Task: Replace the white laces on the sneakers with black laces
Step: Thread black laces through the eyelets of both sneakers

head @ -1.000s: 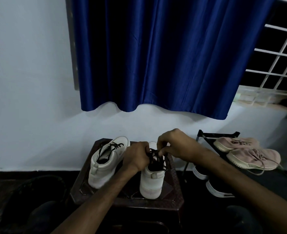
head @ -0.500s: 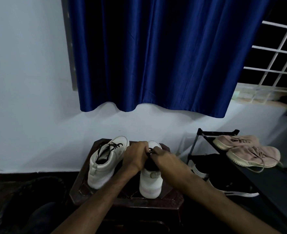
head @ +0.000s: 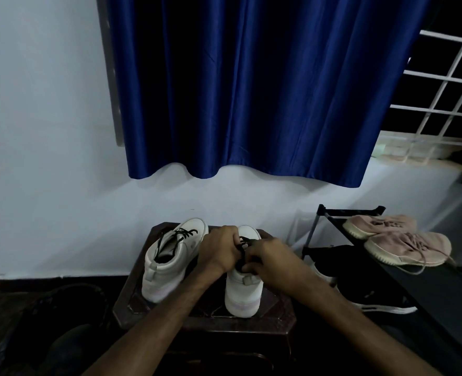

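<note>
My left hand [head: 219,251] and right hand [head: 273,261] both pinched the black lace [head: 242,244] atop the sneaker [head: 243,297] near the stool's [head: 132,308] front edge.

I judged the lace soft, limp and light, apt to slip through fingers, so best taken close to its tip or right beside an eyelet. The sneaker looked light with stiff walls, likely to tip under a hard tug, so best steadied at the collar. The second sneaker [head: 170,267], already black-laced, stood along the stool's left edge. My knuckles hid the eyelets, the lace ends and any knot, so I could not tell how far the lacing reached. I saw no white laces, and the floor was too dim to read.
</note>
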Demonstrator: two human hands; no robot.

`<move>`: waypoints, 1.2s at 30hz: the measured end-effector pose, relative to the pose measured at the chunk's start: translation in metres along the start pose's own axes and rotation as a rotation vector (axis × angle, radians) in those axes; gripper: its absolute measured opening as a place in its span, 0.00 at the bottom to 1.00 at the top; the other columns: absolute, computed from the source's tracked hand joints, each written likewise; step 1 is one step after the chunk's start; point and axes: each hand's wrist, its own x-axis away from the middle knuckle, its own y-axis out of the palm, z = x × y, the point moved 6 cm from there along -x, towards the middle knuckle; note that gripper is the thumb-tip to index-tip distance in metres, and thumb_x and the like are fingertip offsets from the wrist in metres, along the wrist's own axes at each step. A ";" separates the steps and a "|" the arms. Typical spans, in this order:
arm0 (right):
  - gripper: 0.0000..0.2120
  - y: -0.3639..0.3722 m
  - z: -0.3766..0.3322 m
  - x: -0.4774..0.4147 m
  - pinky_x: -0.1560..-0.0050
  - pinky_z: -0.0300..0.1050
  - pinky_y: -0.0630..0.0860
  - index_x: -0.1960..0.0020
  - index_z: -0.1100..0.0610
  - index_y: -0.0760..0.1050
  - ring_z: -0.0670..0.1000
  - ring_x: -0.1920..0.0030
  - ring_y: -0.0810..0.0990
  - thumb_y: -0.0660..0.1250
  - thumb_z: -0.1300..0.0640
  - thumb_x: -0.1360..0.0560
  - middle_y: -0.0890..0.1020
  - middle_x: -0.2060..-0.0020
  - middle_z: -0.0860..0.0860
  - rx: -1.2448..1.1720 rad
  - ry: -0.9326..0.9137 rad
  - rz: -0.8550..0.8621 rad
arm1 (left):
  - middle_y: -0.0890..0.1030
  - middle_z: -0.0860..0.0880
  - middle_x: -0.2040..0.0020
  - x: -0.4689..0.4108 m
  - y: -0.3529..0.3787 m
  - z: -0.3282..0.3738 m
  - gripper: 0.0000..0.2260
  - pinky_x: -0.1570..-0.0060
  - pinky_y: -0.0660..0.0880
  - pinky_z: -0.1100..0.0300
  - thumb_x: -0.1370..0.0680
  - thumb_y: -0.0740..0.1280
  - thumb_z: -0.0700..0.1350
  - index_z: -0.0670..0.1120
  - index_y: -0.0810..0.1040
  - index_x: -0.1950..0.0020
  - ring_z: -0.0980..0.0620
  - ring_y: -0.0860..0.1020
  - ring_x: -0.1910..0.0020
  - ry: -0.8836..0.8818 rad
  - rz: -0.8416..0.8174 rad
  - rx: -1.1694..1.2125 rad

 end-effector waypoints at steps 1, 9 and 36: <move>0.08 0.002 0.003 -0.002 0.51 0.45 0.73 0.54 0.57 0.80 0.54 0.49 0.78 0.71 0.52 0.27 0.81 0.55 0.53 0.038 0.024 -0.001 | 0.82 0.50 0.54 0.001 0.000 0.001 0.03 0.57 0.68 0.58 0.30 0.68 0.45 0.50 0.74 0.61 0.46 0.78 0.50 0.002 0.003 -0.003; 0.09 -0.015 0.002 -0.001 0.57 0.49 0.76 0.51 0.58 0.74 0.55 0.56 0.78 0.71 0.55 0.27 0.74 0.53 0.52 0.088 0.096 0.177 | 0.82 0.47 0.54 0.000 -0.002 0.001 0.10 0.60 0.68 0.58 0.30 0.70 0.52 0.47 0.77 0.56 0.45 0.79 0.51 -0.031 0.017 -0.011; 0.12 0.014 -0.116 -0.106 0.48 0.52 0.75 0.43 0.60 0.76 0.59 0.44 0.77 0.66 0.57 0.25 0.79 0.46 0.57 0.096 -0.113 -0.007 | 0.82 0.45 0.49 0.002 -0.103 -0.123 0.09 0.56 0.77 0.55 0.26 0.65 0.39 0.46 0.79 0.47 0.45 0.80 0.52 -0.220 -0.094 -0.009</move>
